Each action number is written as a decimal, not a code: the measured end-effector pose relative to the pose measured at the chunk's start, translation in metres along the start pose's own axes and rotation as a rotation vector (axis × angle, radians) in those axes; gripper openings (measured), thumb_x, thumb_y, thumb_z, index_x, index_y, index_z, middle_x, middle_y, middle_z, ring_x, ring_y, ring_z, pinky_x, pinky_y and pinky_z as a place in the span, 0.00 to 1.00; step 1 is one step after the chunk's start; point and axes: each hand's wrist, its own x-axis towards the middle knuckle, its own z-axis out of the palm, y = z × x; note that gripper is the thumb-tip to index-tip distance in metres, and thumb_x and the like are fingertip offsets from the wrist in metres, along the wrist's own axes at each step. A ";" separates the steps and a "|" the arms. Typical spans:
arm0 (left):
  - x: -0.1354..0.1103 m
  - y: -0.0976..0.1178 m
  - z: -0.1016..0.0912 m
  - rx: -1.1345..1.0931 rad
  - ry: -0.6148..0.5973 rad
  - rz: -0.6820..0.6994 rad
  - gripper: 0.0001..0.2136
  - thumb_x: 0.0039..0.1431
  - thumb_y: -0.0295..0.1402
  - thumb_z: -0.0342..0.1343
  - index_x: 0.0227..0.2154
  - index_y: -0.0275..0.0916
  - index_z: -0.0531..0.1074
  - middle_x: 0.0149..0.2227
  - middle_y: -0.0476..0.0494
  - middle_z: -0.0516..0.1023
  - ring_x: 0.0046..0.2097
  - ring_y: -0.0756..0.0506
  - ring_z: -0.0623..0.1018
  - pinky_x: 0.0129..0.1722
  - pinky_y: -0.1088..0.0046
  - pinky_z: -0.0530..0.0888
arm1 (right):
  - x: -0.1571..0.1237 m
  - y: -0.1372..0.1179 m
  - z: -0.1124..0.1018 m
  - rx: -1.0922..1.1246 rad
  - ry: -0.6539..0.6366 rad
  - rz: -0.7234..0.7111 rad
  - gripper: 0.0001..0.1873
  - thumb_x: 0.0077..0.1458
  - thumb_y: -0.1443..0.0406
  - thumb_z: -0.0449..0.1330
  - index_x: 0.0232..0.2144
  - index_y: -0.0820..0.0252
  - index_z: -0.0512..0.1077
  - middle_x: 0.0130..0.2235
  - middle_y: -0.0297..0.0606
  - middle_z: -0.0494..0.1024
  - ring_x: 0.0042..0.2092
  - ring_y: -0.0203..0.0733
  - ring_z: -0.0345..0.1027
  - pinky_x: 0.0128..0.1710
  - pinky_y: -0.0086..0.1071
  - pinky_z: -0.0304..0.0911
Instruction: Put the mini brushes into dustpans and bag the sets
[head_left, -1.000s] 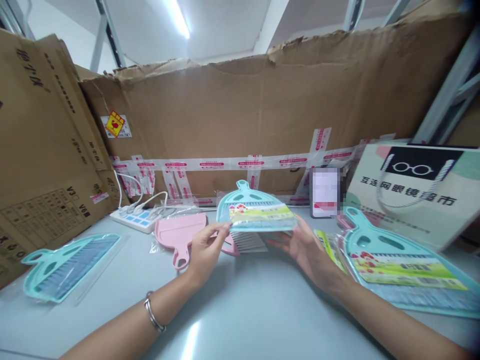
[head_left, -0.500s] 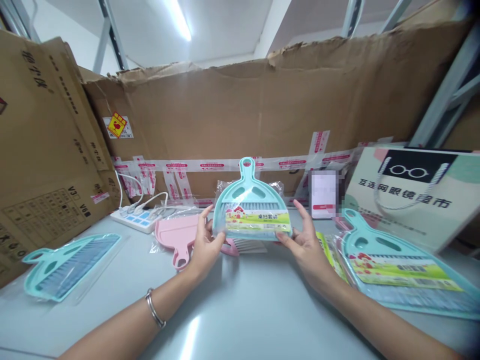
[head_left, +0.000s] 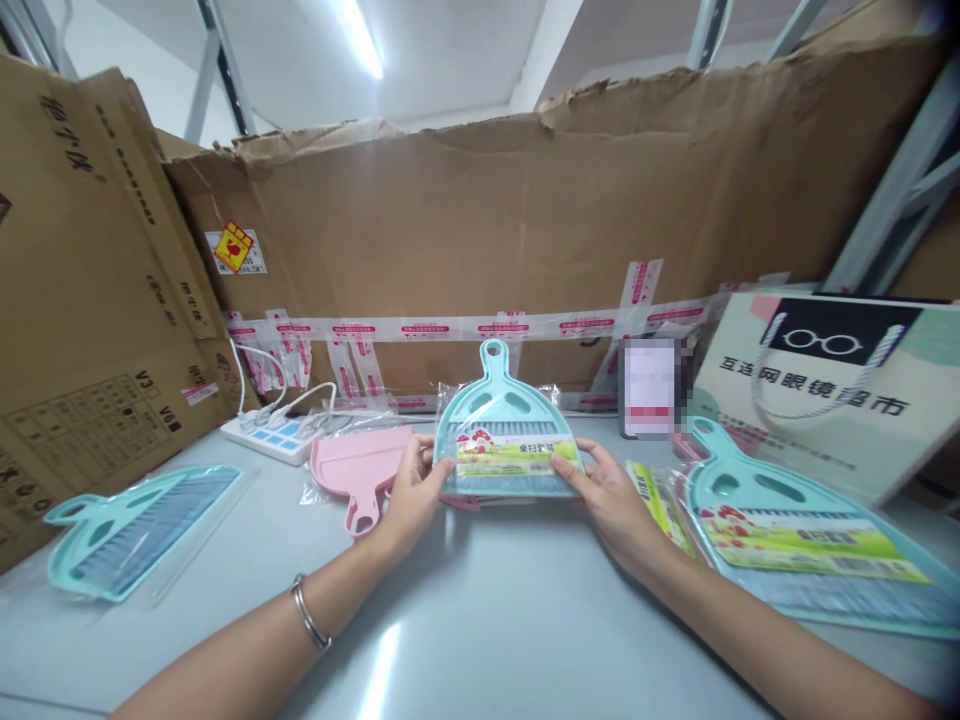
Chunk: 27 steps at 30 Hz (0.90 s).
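Observation:
Between my two hands a turquoise dustpan-and-brush set (head_left: 501, 400) is held upright in a clear plastic bag, handle up, its printed label facing me. My left hand (head_left: 421, 482) grips the lower left edge, thumb in front. My right hand (head_left: 602, 485) pinches the lower right edge, its thumb over the label. Behind the left hand lies a pink dustpan (head_left: 352, 462) on clear wrap, partly covered. A pink-handled brush behind the held set is mostly hidden. To the right lies another bagged turquoise set (head_left: 795, 510) with the same label, stacked over other packs.
At the left lies a bagged turquoise dustpan with brush (head_left: 146, 535). A power strip (head_left: 270, 436) with white cables sits at the back left. A phone (head_left: 649, 388) and a paper bag (head_left: 832, 390) stand at the back right. Cardboard boxes (head_left: 450, 230) wall the grey table (head_left: 480, 620).
Both hands have lowered the turquoise set a little. The right hand's fingers have folded in behind its edge, and the pink-handled brush behind is now more covered.

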 end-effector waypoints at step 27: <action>-0.006 0.006 0.005 -0.007 -0.196 -0.136 0.19 0.48 0.43 0.57 0.38 0.40 0.58 0.30 0.50 0.72 0.27 0.49 0.75 0.26 0.71 0.74 | 0.007 -0.048 -0.017 -0.385 0.039 -0.072 0.21 0.43 0.52 0.62 0.36 0.58 0.68 0.29 0.36 0.76 0.22 0.37 0.66 0.19 0.31 0.61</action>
